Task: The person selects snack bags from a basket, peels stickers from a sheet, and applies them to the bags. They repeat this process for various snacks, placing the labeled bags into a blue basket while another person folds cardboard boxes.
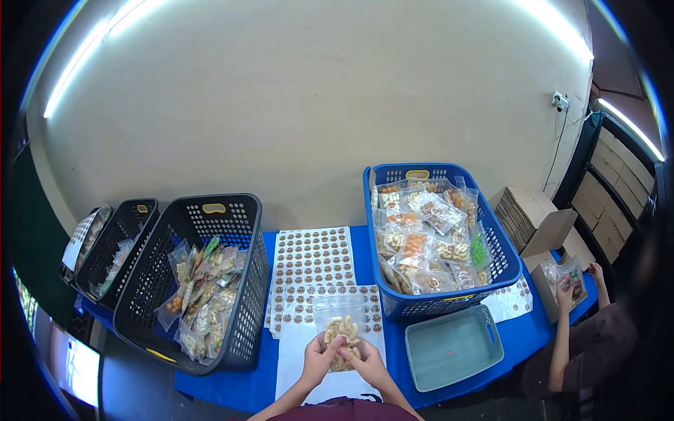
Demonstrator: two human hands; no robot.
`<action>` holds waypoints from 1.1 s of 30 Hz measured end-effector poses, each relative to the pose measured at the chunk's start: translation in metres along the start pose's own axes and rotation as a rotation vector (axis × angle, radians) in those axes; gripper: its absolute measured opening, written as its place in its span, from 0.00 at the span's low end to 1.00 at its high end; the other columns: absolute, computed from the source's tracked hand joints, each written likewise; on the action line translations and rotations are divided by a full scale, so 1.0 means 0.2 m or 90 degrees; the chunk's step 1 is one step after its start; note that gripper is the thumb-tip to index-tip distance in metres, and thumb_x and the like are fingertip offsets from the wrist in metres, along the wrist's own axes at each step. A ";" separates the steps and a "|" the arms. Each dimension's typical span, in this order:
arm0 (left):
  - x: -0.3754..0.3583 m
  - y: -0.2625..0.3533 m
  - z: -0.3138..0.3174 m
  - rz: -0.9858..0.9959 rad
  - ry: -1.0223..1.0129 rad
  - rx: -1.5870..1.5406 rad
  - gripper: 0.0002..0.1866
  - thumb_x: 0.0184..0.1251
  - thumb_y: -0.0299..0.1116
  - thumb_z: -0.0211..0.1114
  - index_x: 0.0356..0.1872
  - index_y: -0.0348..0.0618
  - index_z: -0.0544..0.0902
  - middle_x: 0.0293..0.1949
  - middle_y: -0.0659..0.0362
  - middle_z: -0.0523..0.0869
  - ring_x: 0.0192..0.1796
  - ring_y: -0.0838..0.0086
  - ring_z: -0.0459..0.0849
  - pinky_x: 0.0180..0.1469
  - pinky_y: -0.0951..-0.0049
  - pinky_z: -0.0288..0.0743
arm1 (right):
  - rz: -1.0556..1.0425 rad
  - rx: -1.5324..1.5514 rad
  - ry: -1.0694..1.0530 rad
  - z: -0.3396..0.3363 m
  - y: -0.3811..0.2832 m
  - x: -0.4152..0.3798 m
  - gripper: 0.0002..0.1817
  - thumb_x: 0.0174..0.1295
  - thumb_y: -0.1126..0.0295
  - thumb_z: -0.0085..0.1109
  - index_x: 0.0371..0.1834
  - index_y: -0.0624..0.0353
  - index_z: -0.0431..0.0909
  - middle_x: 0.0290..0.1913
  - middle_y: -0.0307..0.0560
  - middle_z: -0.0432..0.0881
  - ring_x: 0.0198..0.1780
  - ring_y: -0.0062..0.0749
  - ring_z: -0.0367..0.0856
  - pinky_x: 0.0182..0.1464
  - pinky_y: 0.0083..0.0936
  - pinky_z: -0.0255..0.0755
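Note:
My left hand (319, 361) and my right hand (370, 365) both grip a clear plastic bag (342, 325) filled with pale, curved snack pieces that look like cashews or puffs. The bag's flat top edge points away from me. A small round brown sticker (345, 340) sits on its front, with my thumbs on or right beside it. Under and behind the bag lie white sheets of round brown stickers (314, 256); the nearest sheet (291, 368) has a bare white lower part.
Left stands a black basket (256, 281) of snack bags, with smaller baskets (144, 210) beyond. A blue basket (449, 306) heaped with bags is at right, before it a grey-green tray (455, 351). Far right, another person's hands (566, 293) hold a bag by a cardboard box (544, 270).

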State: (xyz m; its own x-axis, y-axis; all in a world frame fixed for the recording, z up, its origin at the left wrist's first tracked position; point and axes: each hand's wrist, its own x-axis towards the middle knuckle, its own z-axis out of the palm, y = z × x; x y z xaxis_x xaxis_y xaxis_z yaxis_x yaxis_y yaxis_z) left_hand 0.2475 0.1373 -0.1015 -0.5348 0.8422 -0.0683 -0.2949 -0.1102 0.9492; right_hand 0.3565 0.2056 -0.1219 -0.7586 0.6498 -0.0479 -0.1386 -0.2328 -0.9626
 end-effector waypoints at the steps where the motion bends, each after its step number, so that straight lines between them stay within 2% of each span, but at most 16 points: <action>1: 0.00 -0.03 -0.01 0.016 0.014 0.011 0.11 0.62 0.31 0.56 0.40 0.34 0.74 0.37 0.58 0.80 0.37 0.82 0.77 0.40 0.82 0.71 | 0.001 -0.003 -0.006 0.00 0.00 0.00 0.20 0.56 0.73 0.55 0.52 0.65 0.65 0.45 0.42 0.74 0.45 0.21 0.72 0.46 0.18 0.67; 4: 0.00 -0.06 0.00 0.062 0.039 0.002 0.11 0.62 0.32 0.55 0.41 0.34 0.73 0.36 0.59 0.80 0.36 0.82 0.77 0.39 0.83 0.71 | -0.016 -0.005 -0.011 0.01 -0.02 0.01 0.20 0.56 0.73 0.55 0.52 0.65 0.65 0.45 0.42 0.74 0.45 0.21 0.72 0.47 0.18 0.67; 8: 0.01 -0.06 -0.02 0.048 0.020 0.013 0.12 0.62 0.33 0.55 0.41 0.34 0.73 0.35 0.60 0.80 0.37 0.82 0.77 0.39 0.83 0.70 | -0.081 0.025 0.015 0.04 -0.05 0.01 0.21 0.57 0.72 0.54 0.53 0.65 0.63 0.45 0.43 0.74 0.45 0.21 0.72 0.45 0.18 0.68; 11: 0.01 -0.07 -0.03 0.030 0.001 0.031 0.12 0.60 0.33 0.58 0.40 0.34 0.74 0.35 0.60 0.80 0.36 0.82 0.77 0.38 0.83 0.70 | 0.031 0.058 0.000 -0.03 0.00 0.00 0.20 0.58 0.72 0.53 0.52 0.66 0.65 0.44 0.43 0.74 0.43 0.21 0.74 0.43 0.17 0.69; 14: 0.02 -0.09 -0.04 0.033 -0.008 0.051 0.13 0.58 0.33 0.60 0.39 0.34 0.75 0.34 0.59 0.81 0.34 0.82 0.77 0.37 0.83 0.71 | 0.048 -0.017 -0.036 -0.08 0.04 0.00 0.18 0.58 0.72 0.53 0.50 0.67 0.67 0.43 0.42 0.75 0.41 0.21 0.75 0.41 0.17 0.70; 22: 0.05 -0.06 -0.07 -0.032 -0.024 0.056 0.12 0.56 0.34 0.62 0.36 0.35 0.77 0.31 0.60 0.82 0.32 0.83 0.77 0.35 0.84 0.70 | 0.031 0.016 -0.007 -0.05 0.01 0.01 0.15 0.58 0.71 0.54 0.47 0.67 0.70 0.40 0.43 0.77 0.39 0.19 0.75 0.39 0.15 0.70; 25: 0.09 -0.14 -0.12 -0.033 -0.073 0.159 0.13 0.56 0.35 0.63 0.37 0.35 0.77 0.31 0.61 0.81 0.32 0.84 0.76 0.35 0.84 0.70 | 0.029 0.014 0.017 -0.05 0.00 0.03 0.15 0.58 0.69 0.53 0.45 0.67 0.71 0.38 0.43 0.78 0.37 0.19 0.76 0.37 0.15 0.70; 29: 0.12 -0.18 -0.10 -0.036 -0.082 0.111 0.14 0.56 0.35 0.63 0.38 0.35 0.76 0.31 0.63 0.80 0.33 0.85 0.75 0.35 0.84 0.70 | 0.050 -0.003 0.060 -0.09 0.06 0.06 0.15 0.58 0.67 0.54 0.44 0.68 0.72 0.36 0.44 0.78 0.35 0.20 0.77 0.36 0.14 0.71; 31: 0.10 -0.10 -0.04 -0.018 -0.088 0.106 0.15 0.55 0.35 0.64 0.39 0.35 0.75 0.31 0.63 0.79 0.33 0.85 0.75 0.35 0.85 0.70 | 0.040 0.062 0.093 -0.07 0.03 0.06 0.16 0.58 0.66 0.54 0.43 0.68 0.72 0.37 0.43 0.78 0.35 0.19 0.76 0.36 0.14 0.71; 33: 0.07 0.01 0.00 -0.068 -0.079 0.151 0.15 0.55 0.35 0.64 0.39 0.35 0.75 0.31 0.63 0.79 0.33 0.85 0.75 0.34 0.85 0.69 | 0.038 0.089 0.109 -0.08 0.03 0.07 0.15 0.59 0.66 0.53 0.43 0.67 0.73 0.36 0.44 0.78 0.34 0.19 0.76 0.35 0.14 0.71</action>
State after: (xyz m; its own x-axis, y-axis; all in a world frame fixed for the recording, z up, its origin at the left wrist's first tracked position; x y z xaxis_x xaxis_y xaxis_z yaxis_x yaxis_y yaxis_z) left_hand 0.2403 0.1492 -0.1010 -0.4055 0.9022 -0.1470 -0.1425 0.0964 0.9851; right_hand 0.3553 0.2237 -0.1329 -0.6511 0.7421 -0.1592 -0.1930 -0.3647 -0.9109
